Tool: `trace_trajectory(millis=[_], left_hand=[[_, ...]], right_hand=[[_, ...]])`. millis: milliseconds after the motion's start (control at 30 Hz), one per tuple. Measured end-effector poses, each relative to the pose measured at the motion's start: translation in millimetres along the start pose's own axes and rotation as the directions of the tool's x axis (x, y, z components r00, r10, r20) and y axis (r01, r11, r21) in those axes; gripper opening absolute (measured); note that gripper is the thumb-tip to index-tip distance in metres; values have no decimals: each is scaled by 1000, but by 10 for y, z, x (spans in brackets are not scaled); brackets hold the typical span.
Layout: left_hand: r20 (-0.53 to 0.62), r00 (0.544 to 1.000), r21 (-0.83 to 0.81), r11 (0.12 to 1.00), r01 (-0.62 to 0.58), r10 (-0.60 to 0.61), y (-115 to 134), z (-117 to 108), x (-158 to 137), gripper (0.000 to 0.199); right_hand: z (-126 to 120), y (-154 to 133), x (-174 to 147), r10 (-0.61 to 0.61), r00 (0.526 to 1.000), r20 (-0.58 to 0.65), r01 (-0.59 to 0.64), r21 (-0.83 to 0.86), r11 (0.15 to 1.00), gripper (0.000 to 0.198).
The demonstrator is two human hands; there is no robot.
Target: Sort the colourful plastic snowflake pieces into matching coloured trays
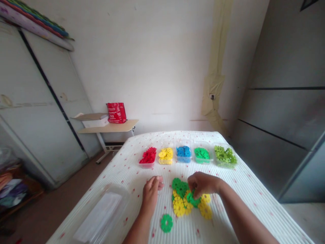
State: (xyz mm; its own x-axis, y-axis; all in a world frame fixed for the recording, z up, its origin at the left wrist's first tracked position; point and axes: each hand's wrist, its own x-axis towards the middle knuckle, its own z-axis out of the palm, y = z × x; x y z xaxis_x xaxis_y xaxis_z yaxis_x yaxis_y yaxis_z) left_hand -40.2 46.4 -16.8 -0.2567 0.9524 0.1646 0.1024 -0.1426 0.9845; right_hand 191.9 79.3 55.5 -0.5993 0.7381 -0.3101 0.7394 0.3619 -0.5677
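My right hand (201, 184) reaches over a loose heap of plastic flower-shaped discs, its fingers closed in a pinch at a green flower-shaped disc (195, 202). Yellow flower-shaped discs (179, 207) and darker green ones (180, 188) overlap around it in the heap. To the left of the heap, my left hand (153, 187) rests on the cloth with its fingers loosely extended and nothing visible in them. A single green flower-shaped disc (166, 223) lies flat on the cloth, nearer to me and apart from the heap.
Across the bed-like surface (137, 210) stands a row of clear tubs: red pieces (148, 156), yellow (166, 156), blue (183, 154), green (202, 154) and light green (225, 156). A larger clear plastic container (101, 213) lies at the left. Behind is a small table (114, 127) with a red bag (116, 113).
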Motion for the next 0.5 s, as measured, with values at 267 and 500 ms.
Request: trace_trajectory(millis=[267,500], left_hand=[[-15,999,71,996,51,-50,82,-5,-40,43],[-13,999,38,998,46,-45,97,2,-39,47]], right_hand=[[-120,278,-56,-18,995,-94,54,401,914,20],[-138,484,-101,51,986,-159,70,671,738,30]])
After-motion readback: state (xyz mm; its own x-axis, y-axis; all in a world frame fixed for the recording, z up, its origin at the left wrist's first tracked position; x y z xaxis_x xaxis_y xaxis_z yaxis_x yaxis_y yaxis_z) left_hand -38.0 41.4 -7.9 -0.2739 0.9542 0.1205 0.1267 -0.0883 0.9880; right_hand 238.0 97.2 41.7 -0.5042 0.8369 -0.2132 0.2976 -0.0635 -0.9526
